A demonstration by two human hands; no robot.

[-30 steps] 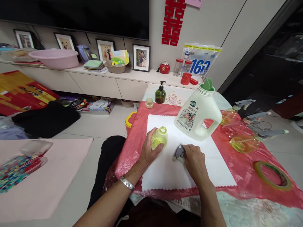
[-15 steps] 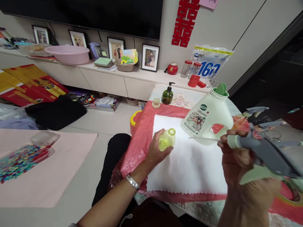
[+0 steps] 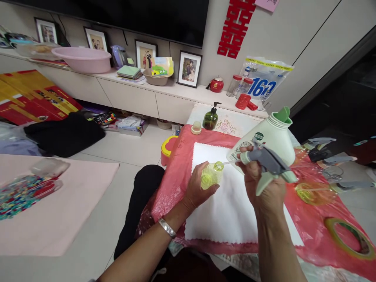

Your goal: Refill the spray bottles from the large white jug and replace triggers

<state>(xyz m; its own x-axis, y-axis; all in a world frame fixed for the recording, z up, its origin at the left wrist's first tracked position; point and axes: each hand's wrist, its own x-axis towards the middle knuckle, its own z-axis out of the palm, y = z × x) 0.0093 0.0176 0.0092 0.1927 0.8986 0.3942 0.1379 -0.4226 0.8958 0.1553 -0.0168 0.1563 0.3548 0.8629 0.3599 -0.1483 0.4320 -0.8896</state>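
My left hand [image 3: 199, 183] is closed around a translucent yellow bottle [image 3: 210, 176], its uncapped mouth tilted to the right above a white cloth [image 3: 232, 219]. In my right hand [image 3: 257, 178] is a grey and pale green spray trigger head [image 3: 272, 158], gripped by its collar. The thin dip tube points left, its tip at the bottle's mouth; whether it has entered the opening I cannot tell. Just behind my right hand stands a large pale green detergent jug [image 3: 280, 139], uncapped, with a green piece sticking up from its neck.
A green pump bottle [image 3: 210, 118] and a cap [image 3: 196, 127] stand at the back of the table. On the red plastic sheet [image 3: 305, 219] to the right lie an orange spray bottle [image 3: 315, 194] and a tape roll [image 3: 351, 239]. A pink sheet [image 3: 88, 196] with colourful bits lies left.
My right hand has brought the spray trigger head leftward, from beside the jug to the bottle's mouth. My left hand still holds the bottle in nearly the same place.
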